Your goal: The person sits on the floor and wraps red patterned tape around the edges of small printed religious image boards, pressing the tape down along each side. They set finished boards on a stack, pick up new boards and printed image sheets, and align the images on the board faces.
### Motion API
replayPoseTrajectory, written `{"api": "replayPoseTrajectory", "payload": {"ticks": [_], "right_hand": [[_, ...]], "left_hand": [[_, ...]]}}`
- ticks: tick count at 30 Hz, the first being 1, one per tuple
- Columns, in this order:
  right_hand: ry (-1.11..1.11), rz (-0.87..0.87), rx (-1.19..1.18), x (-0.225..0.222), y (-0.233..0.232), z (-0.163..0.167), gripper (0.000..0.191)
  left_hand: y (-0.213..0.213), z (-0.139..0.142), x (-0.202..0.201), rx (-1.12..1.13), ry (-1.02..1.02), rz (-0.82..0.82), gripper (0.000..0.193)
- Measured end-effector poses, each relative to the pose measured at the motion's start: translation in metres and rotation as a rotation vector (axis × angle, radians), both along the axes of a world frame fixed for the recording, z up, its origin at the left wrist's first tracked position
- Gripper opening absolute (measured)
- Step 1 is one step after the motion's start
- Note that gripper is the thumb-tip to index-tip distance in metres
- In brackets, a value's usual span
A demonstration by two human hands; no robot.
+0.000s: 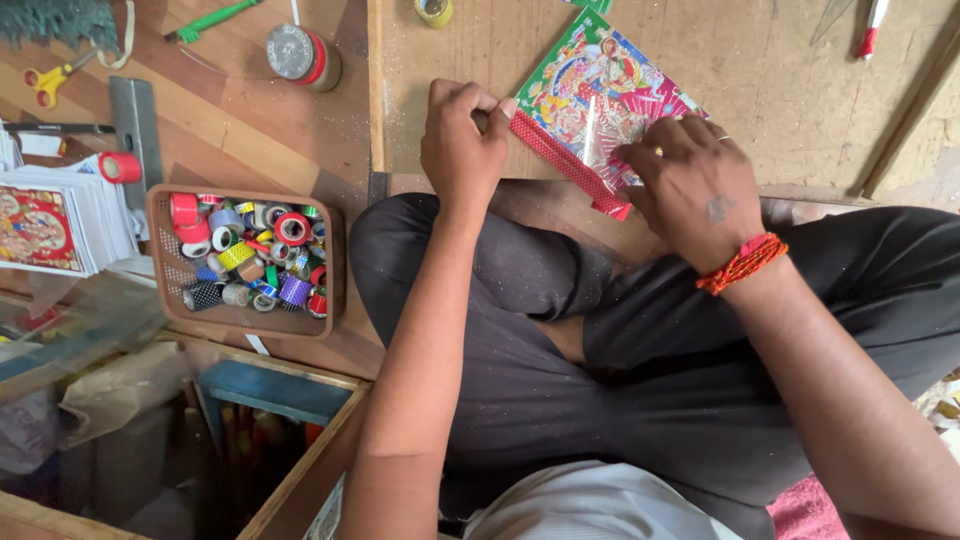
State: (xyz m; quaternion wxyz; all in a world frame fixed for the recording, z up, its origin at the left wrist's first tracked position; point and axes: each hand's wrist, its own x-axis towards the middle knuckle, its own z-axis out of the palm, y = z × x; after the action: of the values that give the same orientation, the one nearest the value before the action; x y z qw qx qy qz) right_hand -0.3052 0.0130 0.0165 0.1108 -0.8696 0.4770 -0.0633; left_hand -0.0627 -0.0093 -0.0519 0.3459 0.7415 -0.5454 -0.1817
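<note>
A colourful printed picture (600, 85) in a clear plastic cover lies tilted on a low wooden board (760, 90) in front of my crossed legs. A red dotted tape strip (560, 160) runs along its near edge. My left hand (462, 140) pinches the strip's left end at the picture's corner. My right hand (695, 185), with a red thread band on the wrist, presses down on the picture's lower right part near the strip's other end.
A brown basket (245, 255) of several coloured tape rolls sits left of my knee. A stack of printed cards (55, 215), a red tape roll (120, 167), yellow scissors (45, 80), a round tin (300, 55) and an open wooden box (270, 440) lie further left.
</note>
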Motion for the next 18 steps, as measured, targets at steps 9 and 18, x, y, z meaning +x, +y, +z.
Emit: {"api": "replayPoseTrajectory", "payload": {"ticks": [9, 18], "right_hand": [[-0.004, 0.033, 0.006, -0.002, -0.003, 0.002, 0.041], [-0.044, 0.013, 0.040, -0.007, 0.000, 0.002, 0.043]], "left_hand": [[0.002, -0.005, 0.001, -0.007, -0.082, -0.035, 0.021], [0.041, 0.014, -0.046, -0.139, -0.314, -0.180, 0.111]]}}
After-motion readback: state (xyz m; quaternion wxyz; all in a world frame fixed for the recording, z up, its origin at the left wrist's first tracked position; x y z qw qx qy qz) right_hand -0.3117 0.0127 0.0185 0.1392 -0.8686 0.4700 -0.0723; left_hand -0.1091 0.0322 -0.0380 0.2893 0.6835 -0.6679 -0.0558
